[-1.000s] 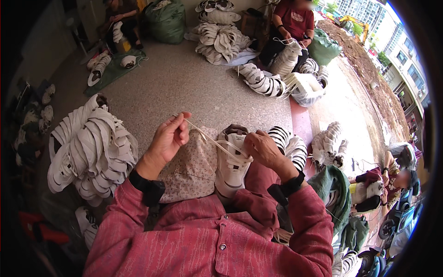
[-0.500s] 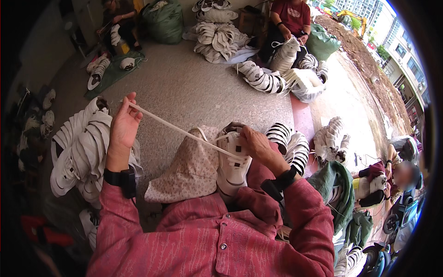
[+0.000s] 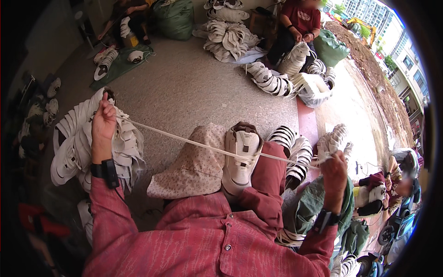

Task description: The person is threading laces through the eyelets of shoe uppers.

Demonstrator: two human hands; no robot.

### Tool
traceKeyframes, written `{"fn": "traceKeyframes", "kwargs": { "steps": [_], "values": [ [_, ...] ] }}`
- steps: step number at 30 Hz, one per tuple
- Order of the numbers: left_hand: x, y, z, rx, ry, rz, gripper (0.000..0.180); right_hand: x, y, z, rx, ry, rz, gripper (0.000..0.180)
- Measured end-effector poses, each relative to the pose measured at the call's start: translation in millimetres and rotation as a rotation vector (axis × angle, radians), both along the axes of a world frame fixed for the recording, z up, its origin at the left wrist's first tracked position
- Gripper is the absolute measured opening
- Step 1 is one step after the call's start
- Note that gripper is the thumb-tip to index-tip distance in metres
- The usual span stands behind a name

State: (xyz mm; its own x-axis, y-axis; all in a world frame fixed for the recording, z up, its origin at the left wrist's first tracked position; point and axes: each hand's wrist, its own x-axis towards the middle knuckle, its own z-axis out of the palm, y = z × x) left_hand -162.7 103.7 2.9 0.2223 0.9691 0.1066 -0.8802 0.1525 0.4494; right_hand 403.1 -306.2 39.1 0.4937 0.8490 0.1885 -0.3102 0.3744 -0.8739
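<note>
A white shoe upper [image 3: 240,159] with a dark collar rests between my knees, its toe toward me. One white shoelace [image 3: 184,139] runs through its lower eyelets and is stretched out to both sides. My left hand [image 3: 105,119] is closed on one end, raised at the left beside a stack of shoe uppers. Out to the right, my right hand [image 3: 334,171] is closed on the other end. A patterned cloth [image 3: 191,166] lies over my left knee, against the shoe.
Stacked white shoe uppers [image 3: 83,143] stand at my left; striped uppers [image 3: 299,157] and green cloth [image 3: 318,203] are at my right. Co-workers sit ahead and at the right, one handling a shoe upper [image 3: 295,59]. Green sacks [image 3: 174,21] stand at the back.
My right hand has left the shoe's collar and moved out to the right, drawing the lace with it. My left hand has shifted slightly left and down.
</note>
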Motion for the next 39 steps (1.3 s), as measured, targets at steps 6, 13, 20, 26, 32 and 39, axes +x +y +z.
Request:
{"fn": "traceKeyframes", "kwargs": {
  "steps": [6,13,20,26,32,39],
  "values": [
    [26,-37,18,0.215,0.519,-0.003,0.029,64,-94,-38,-0.814,-0.631,-0.502,0.011],
    [182,-116,-1,0.918,1.475,-0.169,0.021,-17,-13,-63,-0.713,-0.432,-0.022,0.016],
    [250,-152,-38,1.516,1.564,-0.215,0.020,-103,70,-63,-0.579,-0.584,0.265,0.020],
    [259,-153,-58,1.627,1.533,-0.213,0.020,-110,85,-71,-0.629,-0.697,0.285,0.031],
    [256,-148,-60,1.796,1.566,-0.244,0.019,-110,90,-73,-0.624,-1.040,0.151,0.032],
    [262,-150,-62,1.719,1.543,-0.153,0.016,-106,94,-70,-0.659,-0.938,0.236,0.032]
  ]
}}
